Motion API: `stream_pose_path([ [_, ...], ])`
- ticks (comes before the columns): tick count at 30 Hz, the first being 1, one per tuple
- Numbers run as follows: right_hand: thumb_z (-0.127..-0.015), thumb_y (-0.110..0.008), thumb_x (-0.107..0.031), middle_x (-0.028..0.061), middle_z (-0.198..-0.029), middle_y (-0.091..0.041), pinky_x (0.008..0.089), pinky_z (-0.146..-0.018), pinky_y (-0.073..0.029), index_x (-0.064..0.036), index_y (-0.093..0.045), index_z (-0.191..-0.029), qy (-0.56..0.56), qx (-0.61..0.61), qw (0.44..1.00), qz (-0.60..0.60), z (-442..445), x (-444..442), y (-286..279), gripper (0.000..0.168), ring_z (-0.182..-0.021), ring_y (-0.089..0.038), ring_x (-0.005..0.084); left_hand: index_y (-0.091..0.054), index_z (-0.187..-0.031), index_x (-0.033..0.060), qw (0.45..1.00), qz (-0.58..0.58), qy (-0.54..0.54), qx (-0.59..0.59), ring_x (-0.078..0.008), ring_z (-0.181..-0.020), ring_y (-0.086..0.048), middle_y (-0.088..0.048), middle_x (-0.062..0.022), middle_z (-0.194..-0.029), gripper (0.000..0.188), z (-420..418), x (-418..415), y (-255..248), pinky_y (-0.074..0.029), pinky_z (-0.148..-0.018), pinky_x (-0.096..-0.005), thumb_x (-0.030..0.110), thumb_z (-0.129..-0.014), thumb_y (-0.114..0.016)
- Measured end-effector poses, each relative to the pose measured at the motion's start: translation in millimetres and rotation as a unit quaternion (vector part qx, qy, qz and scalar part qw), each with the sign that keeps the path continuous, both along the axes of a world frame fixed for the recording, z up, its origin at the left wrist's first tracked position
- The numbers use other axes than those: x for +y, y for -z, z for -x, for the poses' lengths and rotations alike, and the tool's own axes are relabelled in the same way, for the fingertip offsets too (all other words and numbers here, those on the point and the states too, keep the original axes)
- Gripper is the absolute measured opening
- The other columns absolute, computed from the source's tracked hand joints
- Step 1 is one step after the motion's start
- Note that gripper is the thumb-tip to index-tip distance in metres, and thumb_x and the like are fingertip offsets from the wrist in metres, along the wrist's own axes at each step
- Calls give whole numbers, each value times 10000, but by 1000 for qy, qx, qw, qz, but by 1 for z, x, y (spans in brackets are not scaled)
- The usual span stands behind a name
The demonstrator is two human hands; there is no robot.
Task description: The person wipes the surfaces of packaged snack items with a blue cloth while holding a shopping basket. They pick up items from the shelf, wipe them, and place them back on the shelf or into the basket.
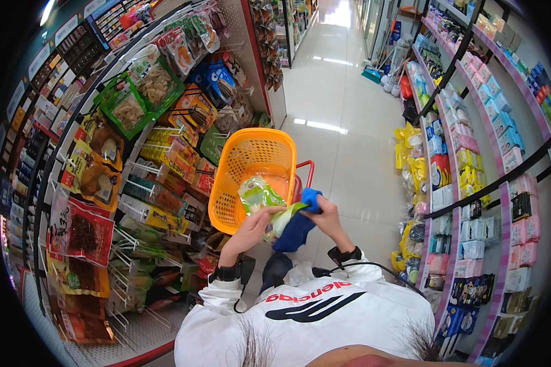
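My left hand holds a green and white plastic food packet near the front rim of an orange plastic basket. A blue cloth is gripped in my right hand and lies against the packet's right end. Inside the basket rests another green and white packet, partly transparent. Beside the basket, on its right, a red handle shows. Both wrists wear black bands.
Hanging snack packets fill the curved rack at left, with metal hooks sticking out. Shelves of packaged goods line the right side. A tiled aisle runs between them. Brooms and a teal dustpan stand further back.
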State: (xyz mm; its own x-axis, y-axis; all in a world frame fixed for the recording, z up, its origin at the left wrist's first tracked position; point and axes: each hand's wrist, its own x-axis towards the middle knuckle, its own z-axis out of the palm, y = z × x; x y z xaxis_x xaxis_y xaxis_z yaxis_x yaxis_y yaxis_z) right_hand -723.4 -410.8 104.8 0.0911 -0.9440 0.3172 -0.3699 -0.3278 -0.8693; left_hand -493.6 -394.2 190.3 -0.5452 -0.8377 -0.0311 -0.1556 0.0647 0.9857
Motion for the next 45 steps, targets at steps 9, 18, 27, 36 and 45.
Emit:
stream_pose_path([
  [9, -780, -643, -141, -2, -758, -579, 213, -629, -438, -3, -568, -863, 16, -277, 955, -101, 23, 18, -30, 178, -682, -524, 67, -404, -1262, 6, 984, 110, -72, 120, -159, -1013, -517, -514, -98, -1180, 454, 43, 22, 11, -393, -872, -270, 63, -831, -535],
  [18, -883, -513, -147, 104, -1162, -481, 285, -876, -380, 17, -460, -1165, 146, -265, 950, 74, 9, 48, -44, 331, -1017, -486, 181, -357, -1247, 18, 891, -21, -322, 320, -168, -1024, -498, -470, -84, -1183, 436, 55, 15, 20, -411, -847, -283, 306, -926, -419],
  [27, -736, -549, -164, 103, -1150, -521, 422, -973, -223, -54, -596, -1024, -59, 182, 947, 257, -65, 57, -65, 312, -1138, -376, 286, -327, -1286, 74, 905, -161, -140, 368, -170, -1126, -424, -427, -60, -1256, 626, 26, 30, 5, -303, -974, -312, 553, -891, -243],
  [36, -735, -519, -191, 156, -1227, -414, 520, -974, -161, -85, -554, -1095, 127, 117, 942, 287, -94, 25, -25, 377, -1176, -322, 364, -196, -1366, 78, 943, -112, -10, 312, -179, -1254, -287, -272, -67, -1380, 539, 23, 29, 0, -203, -1043, -319, 417, -948, -172],
  [45, -767, -505, -242, 154, -1266, -395, 541, -982, -189, -102, -559, -1116, -44, 114, 939, 322, -113, 35, 1, 380, -1194, -316, 382, -250, -1339, 71, 915, -212, -17, 343, -212, -1178, -399, -373, -115, -1303, 677, 1, 30, 3, -340, -983, -325, 570, -887, -178],
])
